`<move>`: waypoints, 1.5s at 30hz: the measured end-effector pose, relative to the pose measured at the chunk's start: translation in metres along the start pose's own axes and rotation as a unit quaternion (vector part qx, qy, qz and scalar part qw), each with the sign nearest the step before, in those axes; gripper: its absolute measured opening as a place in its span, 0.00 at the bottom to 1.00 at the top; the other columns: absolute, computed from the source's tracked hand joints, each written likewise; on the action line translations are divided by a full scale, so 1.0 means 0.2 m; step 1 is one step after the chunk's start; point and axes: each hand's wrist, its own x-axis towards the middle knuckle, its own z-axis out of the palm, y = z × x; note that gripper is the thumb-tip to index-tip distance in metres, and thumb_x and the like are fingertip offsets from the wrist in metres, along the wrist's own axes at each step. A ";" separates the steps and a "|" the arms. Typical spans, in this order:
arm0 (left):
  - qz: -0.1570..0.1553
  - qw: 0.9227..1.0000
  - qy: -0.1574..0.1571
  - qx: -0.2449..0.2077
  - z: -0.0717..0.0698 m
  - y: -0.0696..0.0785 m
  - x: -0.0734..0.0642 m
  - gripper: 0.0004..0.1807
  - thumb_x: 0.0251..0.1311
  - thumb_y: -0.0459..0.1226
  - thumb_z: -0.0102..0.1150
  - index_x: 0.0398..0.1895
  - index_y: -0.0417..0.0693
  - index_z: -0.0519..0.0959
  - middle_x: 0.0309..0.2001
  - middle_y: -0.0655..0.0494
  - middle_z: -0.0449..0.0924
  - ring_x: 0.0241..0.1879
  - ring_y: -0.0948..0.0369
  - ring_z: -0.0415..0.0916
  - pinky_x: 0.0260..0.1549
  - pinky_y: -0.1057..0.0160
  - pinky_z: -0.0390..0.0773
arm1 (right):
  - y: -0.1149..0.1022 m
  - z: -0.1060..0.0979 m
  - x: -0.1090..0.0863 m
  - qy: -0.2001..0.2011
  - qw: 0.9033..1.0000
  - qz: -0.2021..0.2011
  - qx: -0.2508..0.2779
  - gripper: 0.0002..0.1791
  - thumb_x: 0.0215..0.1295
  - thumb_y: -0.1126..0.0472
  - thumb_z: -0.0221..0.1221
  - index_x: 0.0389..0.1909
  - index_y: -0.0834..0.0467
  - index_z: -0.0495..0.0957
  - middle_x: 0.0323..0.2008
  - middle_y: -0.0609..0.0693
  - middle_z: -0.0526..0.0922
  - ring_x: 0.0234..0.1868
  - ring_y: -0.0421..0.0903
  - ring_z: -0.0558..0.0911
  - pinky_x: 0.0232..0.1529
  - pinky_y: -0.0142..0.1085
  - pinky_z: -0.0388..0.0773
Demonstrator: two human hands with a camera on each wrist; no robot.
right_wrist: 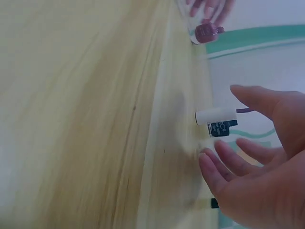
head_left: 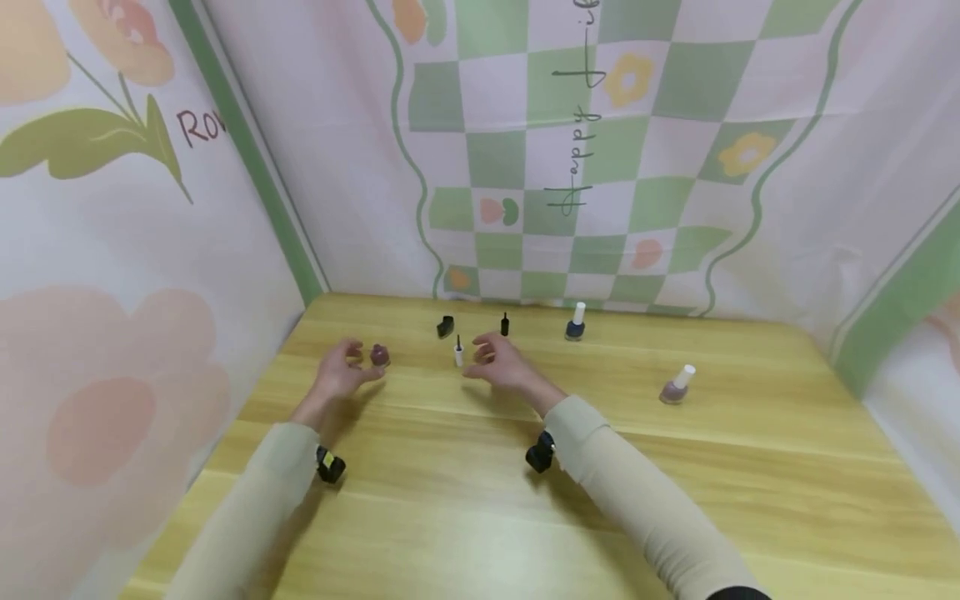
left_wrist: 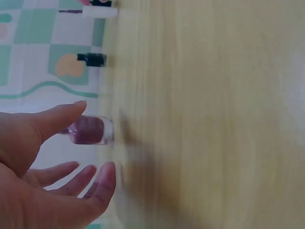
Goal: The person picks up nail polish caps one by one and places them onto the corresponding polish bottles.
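Observation:
An uncapped nail polish bottle with plum polish [head_left: 379, 356] stands on the table. My left hand [head_left: 345, 371] is beside it, thumb and fingers spread around the bottle without closing on it, as the left wrist view [left_wrist: 88, 130] shows. A white nail polish cap [head_left: 459, 356] stands upright with its brush pointing up. Just right of that cap is my right hand [head_left: 501, 364], its fingers parted and nothing between them. In the right wrist view the white cap [right_wrist: 215, 116] lies between thumb and fingertips, apparently untouched.
Behind stand a small dark nail polish bottle [head_left: 446, 326] and a black brush cap [head_left: 505, 325]. Two bottles with white caps, one navy [head_left: 575, 327] and one mauve [head_left: 674, 390], are to the right. A patterned curtain [head_left: 570, 167] hangs along the wooden table's [head_left: 465, 500] back edge.

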 end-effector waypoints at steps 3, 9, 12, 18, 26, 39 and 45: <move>-0.013 1.000 -0.007 -0.015 0.02 -0.03 0.03 0.42 0.60 0.34 0.71 0.74 0.31 0.60 0.69 0.31 0.66 0.69 0.36 0.65 0.69 0.42 0.68 | 0.02 0.02 0.04 -0.005 0.999 0.018 0.027 0.37 0.66 0.61 0.68 0.72 0.65 0.64 0.61 0.62 0.75 0.64 0.59 0.74 0.65 0.51 0.73; -0.029 0.998 0.000 -0.059 0.04 -0.06 0.07 0.39 0.58 0.30 0.70 0.71 0.30 0.64 0.68 0.31 0.69 0.66 0.38 0.68 0.61 0.48 0.77 | 0.04 0.05 0.11 0.004 0.997 0.033 0.068 0.34 0.64 0.63 0.68 0.70 0.62 0.69 0.60 0.61 0.77 0.62 0.57 0.75 0.65 0.51 0.73; -0.035 0.997 -0.006 -0.063 0.04 -0.07 0.09 0.35 0.60 0.31 0.70 0.70 0.33 0.68 0.66 0.32 0.71 0.64 0.40 0.71 0.56 0.50 0.79 | 0.05 0.06 0.14 0.015 0.997 0.031 0.072 0.31 0.64 0.64 0.68 0.67 0.62 0.73 0.59 0.61 0.79 0.61 0.57 0.76 0.65 0.51 0.73; -0.032 0.996 -0.011 -0.083 0.04 -0.08 0.12 0.29 0.63 0.33 0.69 0.67 0.35 0.73 0.64 0.34 0.76 0.64 0.42 0.73 0.64 0.48 0.74 | 0.04 0.06 0.17 0.020 0.997 0.025 0.077 0.26 0.65 0.64 0.68 0.64 0.62 0.76 0.56 0.60 0.81 0.58 0.56 0.78 0.63 0.48 0.75; -0.029 0.994 0.025 -0.099 0.09 -0.07 0.16 0.25 0.62 0.29 0.69 0.62 0.31 0.77 0.59 0.33 0.79 0.60 0.42 0.77 0.63 0.52 0.76 | 0.04 0.06 0.19 0.041 0.995 0.026 0.086 0.22 0.65 0.65 0.68 0.59 0.64 0.80 0.53 0.58 0.83 0.56 0.54 0.80 0.58 0.45 0.78; -0.029 0.995 0.026 -0.094 0.10 -0.05 0.12 0.22 0.61 0.32 0.71 0.57 0.37 0.81 0.57 0.37 0.82 0.56 0.44 0.80 0.58 0.52 0.80 | 0.03 0.07 0.16 0.050 0.995 0.027 0.087 0.16 0.65 0.64 0.69 0.52 0.63 0.84 0.47 0.55 0.86 0.48 0.49 0.83 0.50 0.39 0.80; -0.010 0.994 -0.022 -0.111 0.12 -0.01 0.07 0.20 0.62 0.33 0.70 0.58 0.41 0.82 0.55 0.43 0.83 0.53 0.49 0.80 0.53 0.57 0.83 | 0.02 0.02 0.09 0.017 0.996 0.004 0.091 0.18 0.68 0.66 0.65 0.56 0.68 0.80 0.47 0.59 0.86 0.47 0.54 0.85 0.49 0.43 0.85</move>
